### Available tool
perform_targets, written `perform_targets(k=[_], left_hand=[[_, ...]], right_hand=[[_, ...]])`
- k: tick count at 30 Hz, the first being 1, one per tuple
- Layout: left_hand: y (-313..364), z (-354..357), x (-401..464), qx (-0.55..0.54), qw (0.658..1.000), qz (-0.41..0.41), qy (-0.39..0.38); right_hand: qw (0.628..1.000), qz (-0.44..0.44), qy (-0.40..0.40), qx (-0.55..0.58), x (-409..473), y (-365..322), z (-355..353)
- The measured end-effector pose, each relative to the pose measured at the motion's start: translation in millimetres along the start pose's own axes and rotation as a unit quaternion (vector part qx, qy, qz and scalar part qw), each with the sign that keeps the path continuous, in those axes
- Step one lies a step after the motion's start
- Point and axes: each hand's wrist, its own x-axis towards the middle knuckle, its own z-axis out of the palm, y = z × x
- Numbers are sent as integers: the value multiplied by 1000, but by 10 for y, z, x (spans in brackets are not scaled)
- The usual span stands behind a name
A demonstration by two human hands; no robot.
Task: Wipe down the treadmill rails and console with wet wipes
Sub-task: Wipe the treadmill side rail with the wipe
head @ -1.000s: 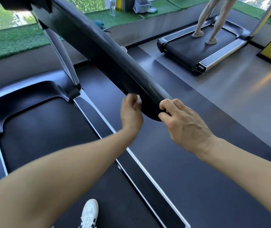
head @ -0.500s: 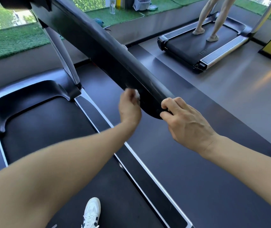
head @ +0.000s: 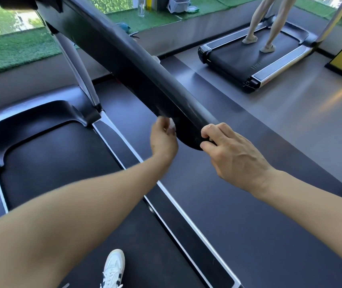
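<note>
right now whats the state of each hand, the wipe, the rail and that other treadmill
left hand: pinches the wipe against the rail's inner side
right hand: grips the rail's end
wet wipe: bunched, mostly hidden
handrail: black, glossy
far treadmill: a person stands on it

Bright daylight entering from the windows along the top of the frame, soft sheen on the grey floor (head: 290,121) at right, pale glare streaks on the black rail (head: 136,65), wide-angle bending at the edges, slight motion blur on the left hand (head: 162,138) at centre.
</note>
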Motion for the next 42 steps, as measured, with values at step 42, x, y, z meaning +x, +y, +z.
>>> perform_targets(k=[42], left_hand=[[386,22,-747,-99,989,-3,-106]], right_hand=[[992,94,58,67,-218,-16,-77]])
